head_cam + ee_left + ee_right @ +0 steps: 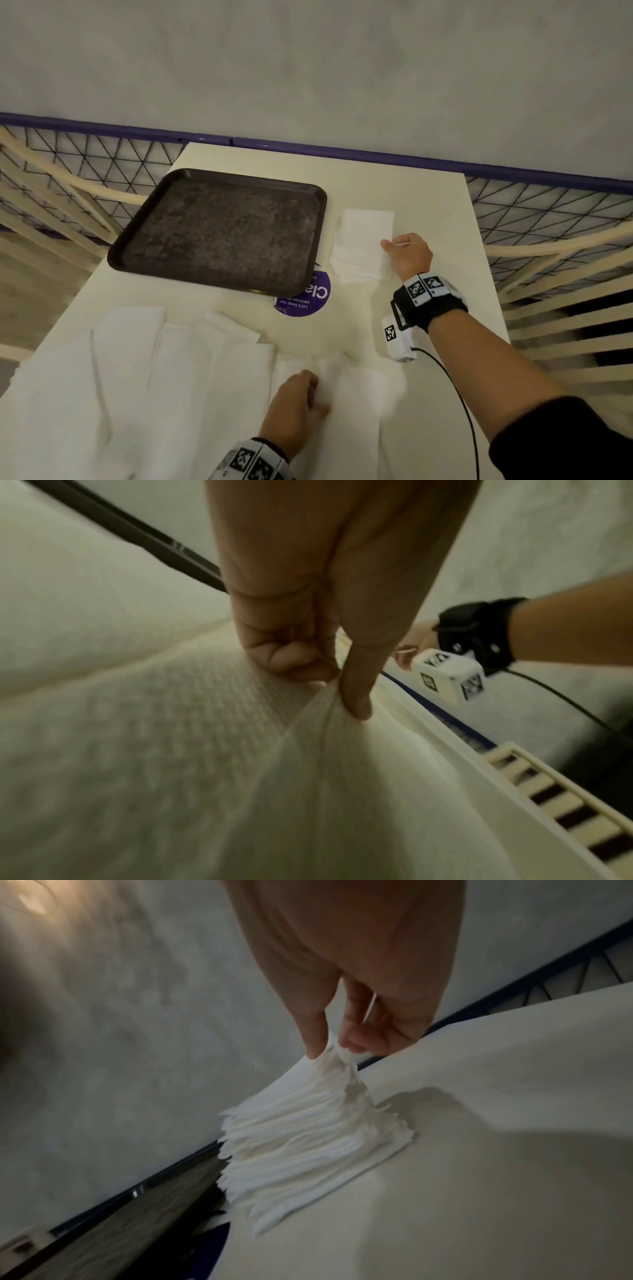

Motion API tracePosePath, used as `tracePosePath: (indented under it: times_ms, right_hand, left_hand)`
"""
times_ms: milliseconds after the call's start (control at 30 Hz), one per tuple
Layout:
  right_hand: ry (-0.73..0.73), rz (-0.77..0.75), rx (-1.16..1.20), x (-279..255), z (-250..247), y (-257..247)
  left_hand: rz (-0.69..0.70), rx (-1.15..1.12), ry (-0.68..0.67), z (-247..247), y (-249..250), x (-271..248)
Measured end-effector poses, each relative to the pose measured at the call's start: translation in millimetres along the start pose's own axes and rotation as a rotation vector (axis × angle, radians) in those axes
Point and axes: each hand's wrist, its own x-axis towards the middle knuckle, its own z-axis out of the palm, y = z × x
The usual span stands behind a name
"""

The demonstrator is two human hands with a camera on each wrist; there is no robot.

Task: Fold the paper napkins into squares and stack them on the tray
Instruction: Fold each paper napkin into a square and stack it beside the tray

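In the head view, loose unfolded napkins (144, 377) spread over the lower left of the frame, overlapping one another on the pale table (428, 192). Above them, in the centre left, the dark tray (219, 233) sits on the table, and nothing is stacked on it. A purple round sticker (305, 298) shows from under the tray's near right corner.

At the bottom centre, the left hand (294, 407) pinches one napkin (308, 764) from the spread; the left wrist view shows thumb and curled fingers (287, 656) gathered on a raised fold of the sheet, so this hand is closed on paper.

Right of the tray, in the centre right of the head view, a stack of folded napkins (363, 246) lies on the table, just beside the tray but not on it. The right hand (409, 253) is at the stack's near right corner. In the right wrist view its thumb and fingertips (352, 1039) nip the top sheets of the stack, pulling that corner up into a peak while the lower layers stay flat on the table
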Motion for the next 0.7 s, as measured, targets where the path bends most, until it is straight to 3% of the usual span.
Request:
tracePosePath:
  times_ms: [300,367,567,700]
  right_hand:
    - [-0.081,-0.165,-0.015,-91,-19,41]
    - [-0.169,-0.135,-0.015,-121,-20,58]
    - [-0.613,0.021,0.105,-194,-9,84]
    - [-0.717,0.003,0.264,-215,-9,72]
  left_hand:
    - [0.029,-0.213,0.124,-20,-12,-12]
    - [0.022,-0.296,0.156,-27,-14,-19]
    - [0.012,-0.582,0.254,-46,-21,-40]
    - [0.031,-0.604,0.340,-55,-25,-57]
